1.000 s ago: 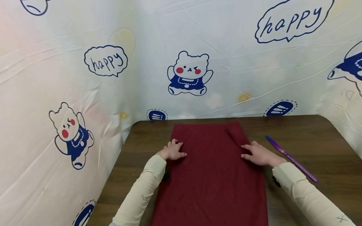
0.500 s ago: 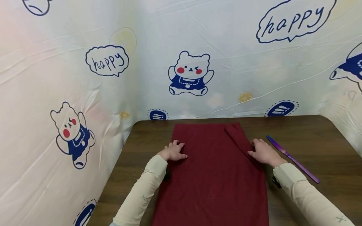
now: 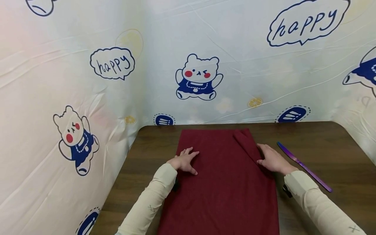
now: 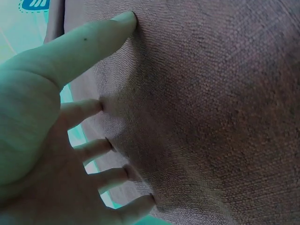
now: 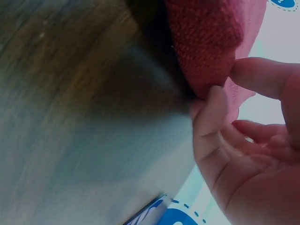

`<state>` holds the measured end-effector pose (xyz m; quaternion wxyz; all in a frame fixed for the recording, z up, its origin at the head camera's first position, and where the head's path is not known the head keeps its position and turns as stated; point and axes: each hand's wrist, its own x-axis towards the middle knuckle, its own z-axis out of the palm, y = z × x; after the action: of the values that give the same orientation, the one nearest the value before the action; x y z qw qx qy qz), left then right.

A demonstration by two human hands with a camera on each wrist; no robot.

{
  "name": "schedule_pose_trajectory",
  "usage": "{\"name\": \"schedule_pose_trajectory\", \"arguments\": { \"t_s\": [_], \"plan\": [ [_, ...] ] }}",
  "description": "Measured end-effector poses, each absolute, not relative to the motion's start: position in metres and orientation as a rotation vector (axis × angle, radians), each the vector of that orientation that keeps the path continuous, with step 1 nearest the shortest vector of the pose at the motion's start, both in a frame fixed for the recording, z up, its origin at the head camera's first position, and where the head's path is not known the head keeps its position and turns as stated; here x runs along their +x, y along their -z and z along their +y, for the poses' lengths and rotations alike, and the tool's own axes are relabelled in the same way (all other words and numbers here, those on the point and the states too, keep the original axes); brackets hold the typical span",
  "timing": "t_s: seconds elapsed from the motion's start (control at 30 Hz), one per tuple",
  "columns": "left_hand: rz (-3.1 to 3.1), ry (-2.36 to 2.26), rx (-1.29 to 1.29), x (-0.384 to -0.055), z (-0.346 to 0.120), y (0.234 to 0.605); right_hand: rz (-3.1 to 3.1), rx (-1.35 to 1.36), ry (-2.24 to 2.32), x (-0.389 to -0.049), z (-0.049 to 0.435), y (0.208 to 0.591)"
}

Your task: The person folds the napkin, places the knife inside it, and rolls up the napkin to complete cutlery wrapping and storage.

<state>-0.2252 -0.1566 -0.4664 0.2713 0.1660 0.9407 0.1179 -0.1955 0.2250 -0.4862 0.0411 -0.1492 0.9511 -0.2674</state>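
Note:
A dark red cloth lies lengthwise on the wooden table, its far right corner area turned over in a narrow diagonal fold. On its left edge rests my left hand, fingers spread; the left wrist view shows the thumb and fingertips pressing on the woven cloth. At the right edge my right hand pinches the cloth. Close up in the right wrist view, thumb and forefinger meet at the cloth's rim, while the other fingers curl behind.
A purple-blue table knife lies slanted on the table to the right of my right hand. A white curtain printed with bears and the word "happy" hangs behind and to the left of the table.
My right hand has drawn to the right, from on top of the cloth to its edge. My left hand has shifted slightly right and turned, with the thumb lower.

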Motion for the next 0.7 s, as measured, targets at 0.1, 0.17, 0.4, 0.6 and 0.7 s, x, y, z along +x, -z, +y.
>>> {"name": "schedule_pose_trajectory", "arguments": {
  "t_s": [0.1,0.17,0.4,0.6,0.7],
  "plan": [
    [2.534,-0.319,0.445,-0.2250,-0.1565,0.4657,2.911,-0.489,0.859,-0.1974,0.2243,0.4866],
    [2.533,-0.321,0.447,-0.2248,-0.1563,0.4650,2.905,-0.505,0.887,-0.1993,0.2239,0.4876],
    [2.534,-0.314,0.439,-0.2251,-0.1557,0.4648,2.830,-0.535,1.030,-0.2011,0.2219,0.4861],
    [2.543,-0.320,0.433,-0.2240,-0.1551,0.4648,2.767,-0.493,1.046,-0.2014,0.2212,0.4841],
    [2.543,-0.305,0.435,-0.2232,-0.1553,0.4646,2.731,-0.481,1.045,-0.2009,0.2207,0.4844]
  ]
}}
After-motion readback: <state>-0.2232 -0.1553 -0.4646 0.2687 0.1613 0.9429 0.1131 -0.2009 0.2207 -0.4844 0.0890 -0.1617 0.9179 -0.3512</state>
